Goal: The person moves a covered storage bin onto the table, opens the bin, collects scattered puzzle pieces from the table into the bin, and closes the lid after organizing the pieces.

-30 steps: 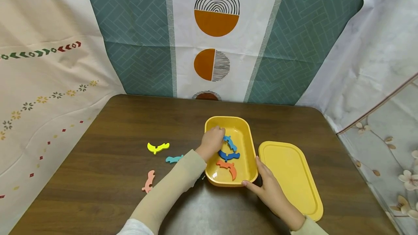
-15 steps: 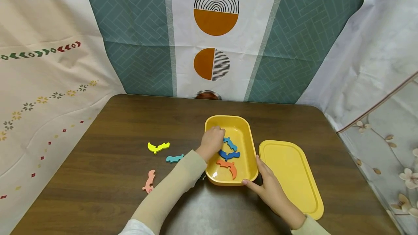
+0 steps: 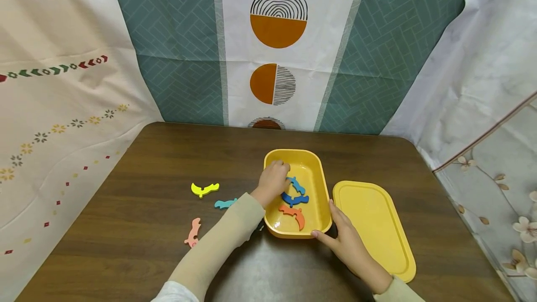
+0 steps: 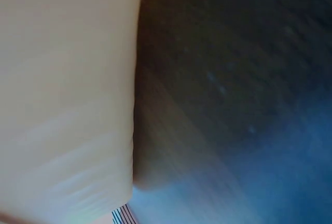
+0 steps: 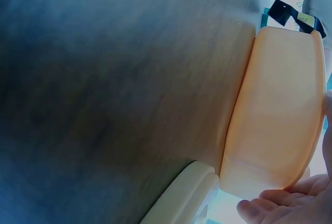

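I'm apparently handling pieces (image 3: 300, 200) in the yellow tub (image 3: 313, 174), my left hand (image 3: 273, 181) curled, its hold hidden. My right hand (image 3: 349, 245), fingers extended, braces the tub; the next move likely needs that.

brown wood table (image 3: 138, 209) | teal-white backdrop (image 3: 278, 55) | left: patterned cream cloth (image 3: 71, 106) | right: floral cloth (image 3: 482, 120)

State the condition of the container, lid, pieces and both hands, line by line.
Yellow container: open, upright
Yellow lid: off, flat on table
Light blue piece: inside container
Dark blue piece: inside container
Orange piece: inside container
Yellow piece: loose on table
Teal piece: on table, partly hidden
Pink piece: on table, partly hidden
Left hand: inside container, grip hidden
Right hand: touching container
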Available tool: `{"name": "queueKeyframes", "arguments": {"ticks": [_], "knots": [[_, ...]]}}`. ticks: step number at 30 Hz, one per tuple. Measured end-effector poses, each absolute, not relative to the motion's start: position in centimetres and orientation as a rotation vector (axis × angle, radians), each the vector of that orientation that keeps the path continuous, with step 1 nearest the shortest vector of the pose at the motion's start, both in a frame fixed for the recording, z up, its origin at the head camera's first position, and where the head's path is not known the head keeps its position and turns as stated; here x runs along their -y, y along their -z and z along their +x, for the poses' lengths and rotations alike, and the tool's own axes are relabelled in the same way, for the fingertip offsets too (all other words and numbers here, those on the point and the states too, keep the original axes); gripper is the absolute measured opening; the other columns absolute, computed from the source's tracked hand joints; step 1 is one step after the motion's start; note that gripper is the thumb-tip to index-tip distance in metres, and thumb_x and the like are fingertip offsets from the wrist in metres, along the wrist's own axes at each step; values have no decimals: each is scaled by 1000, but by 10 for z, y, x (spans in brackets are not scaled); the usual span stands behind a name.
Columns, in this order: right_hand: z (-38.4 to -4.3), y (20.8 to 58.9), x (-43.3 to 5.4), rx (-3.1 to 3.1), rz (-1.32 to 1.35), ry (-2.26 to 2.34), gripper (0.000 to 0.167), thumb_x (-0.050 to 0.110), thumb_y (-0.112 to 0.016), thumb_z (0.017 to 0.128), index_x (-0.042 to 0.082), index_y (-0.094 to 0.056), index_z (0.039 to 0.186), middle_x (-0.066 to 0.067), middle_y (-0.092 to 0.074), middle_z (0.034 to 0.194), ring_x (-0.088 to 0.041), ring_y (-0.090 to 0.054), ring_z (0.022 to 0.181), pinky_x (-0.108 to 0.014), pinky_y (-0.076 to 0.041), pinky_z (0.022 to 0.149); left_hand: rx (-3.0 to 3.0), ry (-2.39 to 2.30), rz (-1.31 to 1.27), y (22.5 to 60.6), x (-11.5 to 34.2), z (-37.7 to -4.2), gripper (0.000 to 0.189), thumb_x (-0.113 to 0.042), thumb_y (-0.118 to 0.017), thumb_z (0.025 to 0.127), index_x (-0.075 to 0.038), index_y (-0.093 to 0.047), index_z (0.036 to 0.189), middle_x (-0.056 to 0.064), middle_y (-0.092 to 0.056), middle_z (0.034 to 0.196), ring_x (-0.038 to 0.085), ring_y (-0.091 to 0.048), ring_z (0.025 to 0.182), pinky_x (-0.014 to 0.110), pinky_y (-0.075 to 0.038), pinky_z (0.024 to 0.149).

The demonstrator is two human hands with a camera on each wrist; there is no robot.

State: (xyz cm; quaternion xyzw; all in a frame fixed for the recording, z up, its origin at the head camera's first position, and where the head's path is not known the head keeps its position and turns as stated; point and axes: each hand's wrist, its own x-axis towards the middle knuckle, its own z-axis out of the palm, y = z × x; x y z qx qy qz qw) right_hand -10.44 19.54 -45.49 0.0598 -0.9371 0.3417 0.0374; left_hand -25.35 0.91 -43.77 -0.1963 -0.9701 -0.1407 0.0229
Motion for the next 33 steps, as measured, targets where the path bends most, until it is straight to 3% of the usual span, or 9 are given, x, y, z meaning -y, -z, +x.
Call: {"name": "queueKeyframes", "arguments": {"ticks": [14,33], "knots": [[-104,456,-195,2860,205,-1040,92,39,-74,80,-4,-28,147,-25,-34,148,-44,-35,134,-58,-35,102,2792,788,-644,434,9,-254,29,-26,-61,92,-5,-64,111,11,-59,108,26,-56,100,38,-49,89],[-104,459,-196,2867,185,-1041,94,39,-74,79,-4,-25,148,-25,-32,149,-44,-33,135,-59,-33,103,2810,722,-712,415,77,-249,25,-22,-65,90,-3,-65,105,10,-60,100,26,-55,94,39,-49,86]]}}
